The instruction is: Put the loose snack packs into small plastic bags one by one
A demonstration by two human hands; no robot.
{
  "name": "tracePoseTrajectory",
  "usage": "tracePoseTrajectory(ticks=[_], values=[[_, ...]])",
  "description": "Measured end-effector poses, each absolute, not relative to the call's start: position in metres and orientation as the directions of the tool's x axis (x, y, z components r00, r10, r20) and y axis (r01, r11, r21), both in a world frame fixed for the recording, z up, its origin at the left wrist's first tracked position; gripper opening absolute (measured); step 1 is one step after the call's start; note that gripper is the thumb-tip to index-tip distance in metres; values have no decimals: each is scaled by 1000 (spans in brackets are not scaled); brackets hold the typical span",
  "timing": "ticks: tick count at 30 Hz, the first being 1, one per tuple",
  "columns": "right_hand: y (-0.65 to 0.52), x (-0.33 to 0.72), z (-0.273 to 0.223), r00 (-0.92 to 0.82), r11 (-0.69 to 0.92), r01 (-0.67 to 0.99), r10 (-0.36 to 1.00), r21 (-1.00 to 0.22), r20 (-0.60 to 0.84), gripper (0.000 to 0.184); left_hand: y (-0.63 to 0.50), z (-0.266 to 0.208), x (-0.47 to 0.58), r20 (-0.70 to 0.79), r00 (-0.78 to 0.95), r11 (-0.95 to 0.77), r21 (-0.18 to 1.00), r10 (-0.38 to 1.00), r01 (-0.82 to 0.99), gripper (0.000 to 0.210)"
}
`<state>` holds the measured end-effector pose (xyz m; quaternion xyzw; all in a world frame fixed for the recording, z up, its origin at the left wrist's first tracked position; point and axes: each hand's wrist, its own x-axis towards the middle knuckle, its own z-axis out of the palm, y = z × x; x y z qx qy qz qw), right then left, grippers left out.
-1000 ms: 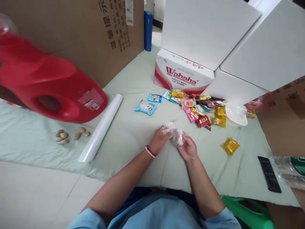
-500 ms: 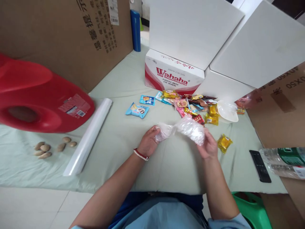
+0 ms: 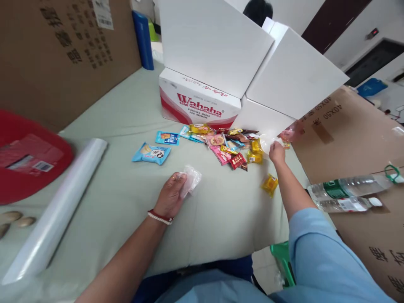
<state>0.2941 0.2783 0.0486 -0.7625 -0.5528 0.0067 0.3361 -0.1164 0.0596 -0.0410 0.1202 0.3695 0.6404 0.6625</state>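
Observation:
My left hand (image 3: pixel 172 193) is closed on a crumpled clear plastic bag (image 3: pixel 191 181), held over the green-clothed table. My right hand (image 3: pixel 277 151) reaches far right to a white bowl (image 3: pixel 265 142) and covers part of it. Its fingers are pinched together at the bowl; what is between them is hidden. Left of the bowl lies a pile of wrapped snacks (image 3: pixel 232 145) in mixed colours. A yellow-wrapped snack (image 3: pixel 270 185) lies apart, below my right hand. Two blue snack packets (image 3: pixel 152 154) lie above and left of my left hand.
A white and red Wahaha carton (image 3: pixel 200 105) stands behind the snacks, with white boxes (image 3: pixel 217 42) above it. Left are a long white roll (image 3: pixel 63 202), a red jug (image 3: pixel 28 160) and several brown stones (image 3: pixel 11 216). Water bottles (image 3: pixel 350 185) lie at the right.
My right hand has left the clear plastic between my hands and moved up and right to the bowl. My left hand still holds plastic. The view has shifted right.

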Motion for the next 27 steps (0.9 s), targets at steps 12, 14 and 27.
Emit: tracePoseTrajectory(ticks=[12,14,27], values=[[179,191,18,77,195,607,950,-770,301,40,65,-43,-112,-226,86,193,510,970,-838,42],[131,139,-3,-163,128,384,984,-915,69,42,64,-43,-108,-206,62,168,551,977,-817,47],[76,78,-31,-113,119,182,989,-976,99,27,66,-41,-111,-276,-77,106,591,958,-800,44]])
